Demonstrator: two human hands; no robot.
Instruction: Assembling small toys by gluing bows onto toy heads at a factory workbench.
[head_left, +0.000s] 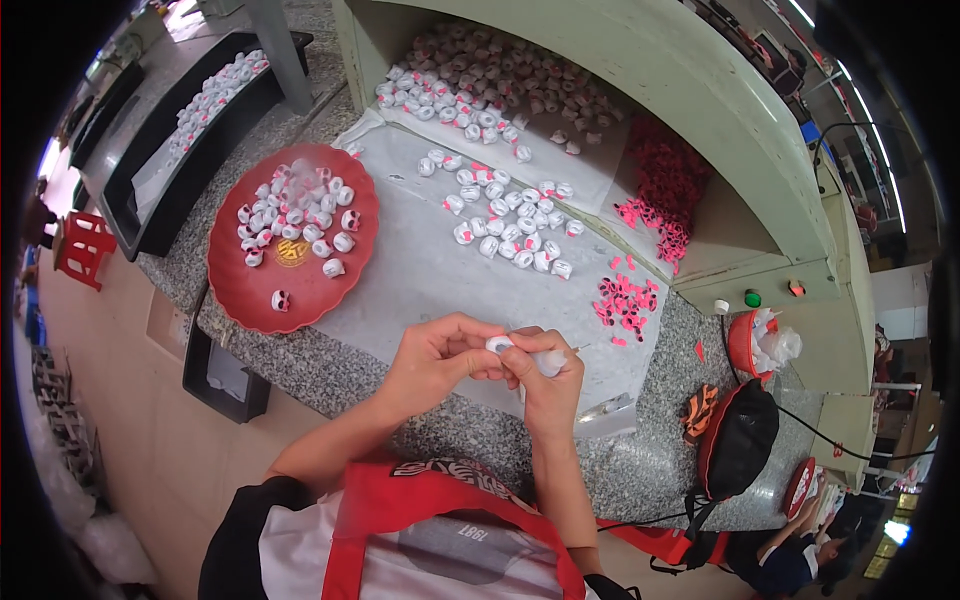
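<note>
Above the sheeted bench my left hand (432, 362) is closed, pinching a small white figure head (498, 344) between thumb and fingertips. My right hand (552, 398) meets it there, its fingertips at the same piece. Tucked in the right hand is a translucent white squeeze bottle (549, 362) with a thin tip pointing right. Ahead of my hands, a loose group of white figure heads (510, 228) with pink parts lies on the pale sheet (400, 290). Small pink-and-black pieces (625, 305) are scattered to the right.
A red scalloped plate (235, 285) at left carries several white heads. Behind, a green-grey metal housing (640, 60) shelters more heads and a pink pile (665, 180). A red cup (742, 340) with crumpled white material and a black pouch (745, 440) stand right. A black tray (150, 225) sits far left.
</note>
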